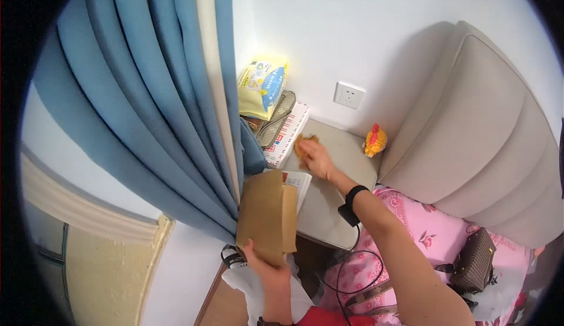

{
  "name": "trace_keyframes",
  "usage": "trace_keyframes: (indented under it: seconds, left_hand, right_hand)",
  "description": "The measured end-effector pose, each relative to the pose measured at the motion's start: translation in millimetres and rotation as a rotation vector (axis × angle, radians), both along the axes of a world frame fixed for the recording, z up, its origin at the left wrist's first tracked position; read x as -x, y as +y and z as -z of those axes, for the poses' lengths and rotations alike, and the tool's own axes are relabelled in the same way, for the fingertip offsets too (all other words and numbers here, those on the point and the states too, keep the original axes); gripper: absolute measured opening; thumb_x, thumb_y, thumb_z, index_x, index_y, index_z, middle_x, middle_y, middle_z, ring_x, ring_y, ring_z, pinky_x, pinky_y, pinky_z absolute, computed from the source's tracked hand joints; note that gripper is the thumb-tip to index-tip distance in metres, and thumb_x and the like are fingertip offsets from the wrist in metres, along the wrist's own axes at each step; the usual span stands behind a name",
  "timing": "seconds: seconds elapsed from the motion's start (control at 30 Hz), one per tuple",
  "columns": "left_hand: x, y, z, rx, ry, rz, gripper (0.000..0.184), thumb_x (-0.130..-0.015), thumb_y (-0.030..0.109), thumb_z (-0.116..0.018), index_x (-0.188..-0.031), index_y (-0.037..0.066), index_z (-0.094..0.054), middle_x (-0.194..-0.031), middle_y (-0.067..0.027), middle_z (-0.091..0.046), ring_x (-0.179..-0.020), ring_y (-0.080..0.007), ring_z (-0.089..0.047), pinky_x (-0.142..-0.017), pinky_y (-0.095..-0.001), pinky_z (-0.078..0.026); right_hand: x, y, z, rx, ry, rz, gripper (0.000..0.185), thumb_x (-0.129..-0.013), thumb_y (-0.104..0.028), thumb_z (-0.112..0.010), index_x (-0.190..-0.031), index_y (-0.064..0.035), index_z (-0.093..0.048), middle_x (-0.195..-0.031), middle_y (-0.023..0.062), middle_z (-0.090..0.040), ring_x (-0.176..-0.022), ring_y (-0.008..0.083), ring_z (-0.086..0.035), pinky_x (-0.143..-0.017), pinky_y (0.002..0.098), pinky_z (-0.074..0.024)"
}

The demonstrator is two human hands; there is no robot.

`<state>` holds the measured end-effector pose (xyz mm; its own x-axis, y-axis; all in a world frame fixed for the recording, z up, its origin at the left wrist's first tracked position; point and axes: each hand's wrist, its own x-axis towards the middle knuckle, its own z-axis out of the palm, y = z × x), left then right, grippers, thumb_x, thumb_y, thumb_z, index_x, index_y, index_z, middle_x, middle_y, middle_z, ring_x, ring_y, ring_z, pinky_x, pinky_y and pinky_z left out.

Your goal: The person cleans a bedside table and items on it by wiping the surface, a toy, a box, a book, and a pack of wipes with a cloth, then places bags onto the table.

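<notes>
My left hand (271, 273) grips the lower end of a brown paper packet (258, 211), fingers wrapped round its edge. Beside the white-and-red box (288, 135), my right hand (316, 157) presses a crumpled orange-brown cloth (305, 144) on the grey nightstand top (335, 200). A black band with a small box and cable is on my right wrist. Partly behind the packet lies a white book (299, 185). A yellow-and-blue package (264, 85) rests on a mesh pouch (277, 123) at the back left of the nightstand.
A yellow figure (375, 140) with red parts stands near the grey headboard (487, 120). Blue curtains (147, 91) hang at left. A socket (349, 95) is on the wall. A brown bag (473, 261) lies on the pink bedding (420, 238). A black cable loops below the nightstand.
</notes>
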<state>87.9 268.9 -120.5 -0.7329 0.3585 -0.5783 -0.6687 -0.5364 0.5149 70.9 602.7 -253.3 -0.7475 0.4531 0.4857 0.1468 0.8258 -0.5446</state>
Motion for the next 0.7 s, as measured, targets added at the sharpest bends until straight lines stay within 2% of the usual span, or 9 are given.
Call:
trace_keyframes:
  seconds: [0.17,0.23,0.33,0.43,0.5,0.53,0.57,0.6,0.7]
  left_hand:
    - [8.9,-11.4,19.5,0.006,0.026,-0.042,0.057,-0.085,0.045,-0.061,-0.135,0.019,-0.047,-0.134,-0.0026,-0.051,-0.122,-0.0240,-0.048,-0.095,-0.0444,-0.043]
    - [16.5,-14.3,29.8,-0.076,0.067,-0.038,0.058,-0.085,0.044,-0.061,-0.135,0.018,-0.047,-0.134,-0.0034,-0.051,-0.122,-0.0240,-0.049,-0.096,-0.0449,-0.044]
    - [9.4,-20.1,10.7,-0.030,0.038,-0.068,0.060,-0.085,0.043,-0.062,-0.136,0.016,-0.046,-0.134,-0.0049,-0.052,-0.119,-0.0244,-0.052,-0.094,-0.0437,-0.047]
    - [11.2,-19.3,17.9,-0.067,0.097,-0.054,0.060,-0.085,0.043,-0.063,-0.137,0.017,-0.046,-0.134,-0.0041,-0.053,-0.119,-0.0244,-0.053,-0.094,-0.0430,-0.047]
    - [11.0,-20.9,20.5,-0.107,0.066,-0.017,0.061,-0.086,0.041,-0.062,-0.139,0.016,-0.043,-0.136,-0.0040,-0.050,-0.123,-0.0247,-0.049,-0.098,-0.0446,-0.043]
    - [10.5,-21.7,19.6,-0.124,0.050,0.005,0.062,-0.086,0.040,-0.061,-0.140,0.016,-0.042,-0.137,-0.0040,-0.049,-0.125,-0.0248,-0.047,-0.101,-0.0453,-0.041]
    - [9.0,-21.9,18.3,-0.097,0.041,0.012,0.063,-0.085,0.041,-0.062,-0.139,0.016,-0.042,-0.136,-0.0039,-0.049,-0.125,-0.0247,-0.048,-0.101,-0.0454,-0.041]
    - [8.3,-19.8,15.4,-0.075,0.035,0.016,0.063,-0.085,0.041,-0.063,-0.139,0.015,-0.042,-0.136,-0.0038,-0.049,-0.125,-0.0246,-0.048,-0.101,-0.0455,-0.041]
    - [6.7,-15.5,15.8,-0.045,0.037,0.033,0.063,-0.083,0.042,-0.065,-0.137,0.016,-0.045,-0.134,-0.0036,-0.052,-0.121,-0.0253,-0.051,-0.096,-0.0444,-0.044]
  right_hand:
    - [-53.4,-132.7,-60.6,0.532,0.103,-0.505,0.042,-0.069,0.010,-0.057,-0.107,-0.0044,-0.067,-0.108,0.0161,-0.067,-0.104,0.0392,-0.060,-0.091,0.0449,-0.0486]
    - [-83.1,-172.9,-34.0,0.254,-0.024,-0.504,0.045,-0.068,0.008,-0.061,-0.111,-0.0055,-0.067,-0.112,0.0173,-0.065,-0.104,0.0392,-0.059,-0.091,0.0448,-0.0484]
    - [-139.8,-233.8,-33.9,0.434,-0.148,-0.584,0.047,-0.068,0.010,-0.058,-0.113,-0.0051,-0.066,-0.107,0.0170,-0.066,-0.103,0.0372,-0.060,-0.091,0.0423,-0.0485]
    - [-165.8,-223.7,-59.4,0.744,0.041,-0.475,0.051,-0.069,0.012,-0.053,-0.116,-0.0052,-0.064,-0.098,0.0138,-0.069,-0.097,0.0308,-0.064,-0.086,0.0386,-0.0508]
    - [-171.6,-180.4,-92.1,0.460,-0.027,-0.113,0.053,-0.071,0.014,-0.047,-0.119,-0.0045,-0.063,-0.098,0.0109,-0.069,-0.093,0.0235,-0.064,-0.080,0.0363,-0.0523]
    - [-171.5,-156.8,-102.3,0.772,0.204,-0.171,0.050,-0.075,0.013,-0.044,-0.118,-0.0042,-0.064,-0.099,0.0095,-0.070,-0.084,0.0196,-0.065,-0.069,0.0345,-0.0530]
    - [-178.3,-132.3,-114.3,0.731,-0.004,0.169,0.047,-0.078,0.012,-0.045,-0.119,-0.0034,-0.063,-0.101,0.0097,-0.070,-0.081,0.0183,-0.065,-0.064,0.0316,-0.0527]
    - [-181.1,-104.5,-97.0,0.721,0.092,0.330,0.042,-0.081,0.010,-0.049,-0.119,-0.0033,-0.063,-0.100,0.0115,-0.070,-0.077,0.0197,-0.066,-0.059,0.0296,-0.0525]
    - [-191.3,-52.2,-9.4,0.230,0.000,0.714,0.045,-0.080,0.002,-0.061,-0.124,-0.0086,-0.060,-0.117,0.0172,-0.060,-0.107,0.0338,-0.057,-0.094,0.0422,-0.0448]
